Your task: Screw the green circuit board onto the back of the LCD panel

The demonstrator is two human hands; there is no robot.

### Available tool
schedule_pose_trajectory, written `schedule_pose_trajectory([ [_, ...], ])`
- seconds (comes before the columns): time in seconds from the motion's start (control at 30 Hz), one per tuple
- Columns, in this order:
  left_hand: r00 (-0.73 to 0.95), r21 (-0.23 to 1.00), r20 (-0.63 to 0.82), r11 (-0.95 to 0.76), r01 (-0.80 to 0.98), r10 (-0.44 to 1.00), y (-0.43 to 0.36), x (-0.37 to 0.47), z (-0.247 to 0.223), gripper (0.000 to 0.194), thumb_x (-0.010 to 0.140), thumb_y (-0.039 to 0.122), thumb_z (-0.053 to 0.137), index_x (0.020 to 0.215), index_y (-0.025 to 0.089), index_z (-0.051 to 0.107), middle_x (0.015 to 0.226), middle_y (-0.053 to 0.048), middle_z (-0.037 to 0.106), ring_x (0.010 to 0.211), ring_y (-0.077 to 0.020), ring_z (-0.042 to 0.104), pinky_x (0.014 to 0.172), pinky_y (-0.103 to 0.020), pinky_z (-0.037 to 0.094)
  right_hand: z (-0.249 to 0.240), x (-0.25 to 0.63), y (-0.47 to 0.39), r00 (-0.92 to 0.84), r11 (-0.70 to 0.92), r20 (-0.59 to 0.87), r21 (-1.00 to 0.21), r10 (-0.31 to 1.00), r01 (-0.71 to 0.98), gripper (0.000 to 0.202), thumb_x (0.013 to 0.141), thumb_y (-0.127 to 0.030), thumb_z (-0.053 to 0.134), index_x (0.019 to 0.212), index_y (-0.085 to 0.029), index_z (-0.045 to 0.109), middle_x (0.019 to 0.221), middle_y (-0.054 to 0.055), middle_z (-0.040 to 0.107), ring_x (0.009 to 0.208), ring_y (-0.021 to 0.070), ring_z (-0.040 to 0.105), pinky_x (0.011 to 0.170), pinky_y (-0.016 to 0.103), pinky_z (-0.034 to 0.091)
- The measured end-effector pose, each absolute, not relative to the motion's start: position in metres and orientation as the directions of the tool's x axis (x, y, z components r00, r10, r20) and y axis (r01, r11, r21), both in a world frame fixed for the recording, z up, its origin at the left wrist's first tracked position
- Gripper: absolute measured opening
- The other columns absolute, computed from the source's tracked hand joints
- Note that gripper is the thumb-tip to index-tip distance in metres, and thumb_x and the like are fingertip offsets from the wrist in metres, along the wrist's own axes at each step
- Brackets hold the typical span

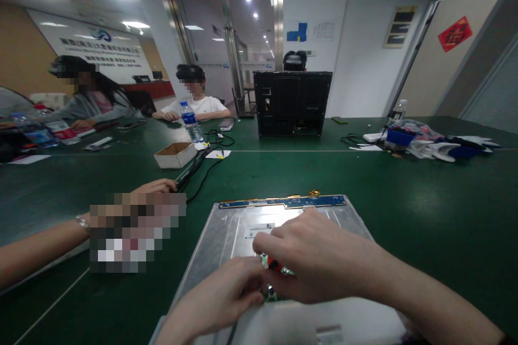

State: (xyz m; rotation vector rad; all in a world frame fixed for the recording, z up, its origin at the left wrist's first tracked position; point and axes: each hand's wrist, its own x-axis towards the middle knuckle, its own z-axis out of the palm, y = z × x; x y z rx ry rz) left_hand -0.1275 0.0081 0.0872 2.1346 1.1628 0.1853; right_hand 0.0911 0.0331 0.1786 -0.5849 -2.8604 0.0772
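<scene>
A silver metal display panel (208, 245) lies in front of me, with a narrow blue circuit strip (318, 201) along its far edge. My right hand (318, 253) bends over the panel, its fingers curled around a small red and black object (274, 264) that is mostly covered. Close against it, my left hand (232, 288) is closed, fingertips bent inward over a green circuit board (271, 295). What the left fingers grip, if anything, is hidden. Below the hands, a whitish blurred surface (324, 318) covers the panel's near part.
At left, another person's arm (40, 250) reaches onto the green table (424, 199), near black cables (202, 175). Beyond stand an open box (175, 156), a water bottle (190, 121) and a black monitor housing (293, 102). Bagged items (429, 140) lie far right. Two people sit opposite.
</scene>
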Motion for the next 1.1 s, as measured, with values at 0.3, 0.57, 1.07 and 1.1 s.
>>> schedule_pose_trajectory([
  [0.3, 0.544, 0.609, -0.216, -0.324, 0.724, 0.811, 0.009, -0.127, 0.086, 0.008, 0.081, 0.021, 0.058, 0.086, 0.02, 0.064, 0.093, -0.005, 0.069, 0.086, -0.0246, 0.062, 0.078, -0.031, 0.05, 0.177, 0.091, 0.033, -0.902, 0.926, 0.208, -0.099, 0.378, 0.365, 0.013, 0.09, -0.031, 0.056, 0.095, -0.019, 0.056, 0.076, 0.001, 0.069, 0.058, 0.0141, 0.057, 0.048, 0.03, 0.019],
  [0.57, 0.589, 0.664, -0.219, -0.323, 0.674, 0.778, 0.01, -0.124, 0.095, 0.011, 0.083, 0.022, 0.056, 0.087, 0.021, 0.067, 0.083, -0.002, 0.069, 0.078, -0.023, 0.063, 0.075, -0.029, 0.053, 0.182, 0.091, 0.031, -0.919, 0.93, 0.16, -0.126, 0.361, 0.344, 0.012, 0.09, -0.028, 0.054, 0.098, -0.019, 0.055, 0.087, 0.002, 0.068, 0.063, 0.0139, 0.056, 0.048, 0.03, 0.021],
  [1.07, 0.577, 0.649, -0.217, -0.325, 0.688, 0.788, 0.008, -0.125, 0.09, 0.01, 0.083, 0.021, 0.056, 0.086, 0.021, 0.066, 0.084, -0.003, 0.068, 0.081, -0.0251, 0.065, 0.082, -0.034, 0.054, 0.178, 0.089, 0.032, -0.913, 0.929, 0.179, -0.13, 0.367, 0.347, 0.01, 0.091, -0.026, 0.051, 0.098, -0.019, 0.053, 0.082, 0.001, 0.068, 0.058, 0.0127, 0.05, 0.048, 0.029, 0.019],
  [1.1, 0.58, 0.652, -0.216, -0.326, 0.684, 0.786, 0.008, -0.125, 0.091, 0.01, 0.083, 0.021, 0.056, 0.086, 0.021, 0.065, 0.083, -0.003, 0.068, 0.081, -0.0248, 0.065, 0.081, -0.033, 0.054, 0.178, 0.089, 0.032, -0.913, 0.929, 0.181, -0.132, 0.366, 0.346, 0.01, 0.091, -0.026, 0.051, 0.098, -0.019, 0.053, 0.082, 0.002, 0.068, 0.058, 0.0128, 0.051, 0.048, 0.029, 0.019],
])
